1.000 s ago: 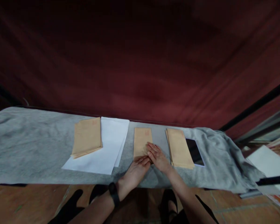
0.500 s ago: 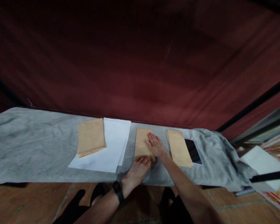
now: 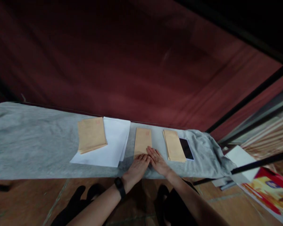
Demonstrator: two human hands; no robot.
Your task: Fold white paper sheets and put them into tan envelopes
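Note:
A brown paper envelope (image 3: 142,139) lies upright in front of me on the grey cloth, a small reddish mark near its top right corner. My left hand (image 3: 138,165) rests on its lower end with the fingers laid flat. Over the lower right edge lies my right hand (image 3: 158,161), fingers stretched out, their tips close to or touching the left hand's fingers. Both hands cover the envelope's bottom part. To the right is a small stack of brown envelopes (image 3: 175,146); to the left, another stack (image 3: 91,134) sits on white paper sheets (image 3: 116,136).
A dark-screened phone (image 3: 186,149) lies partly under the right stack. The grey cloth (image 3: 42,141) covers a narrow table against a dark red curtain (image 3: 122,88). Black metal bars (image 3: 245,99) slant at the right, near a red and yellow box (image 3: 271,191) on the tiled floor.
My right hand has slid down the envelope towards my left hand, uncovering the mark at the top. The camera view has shifted slightly.

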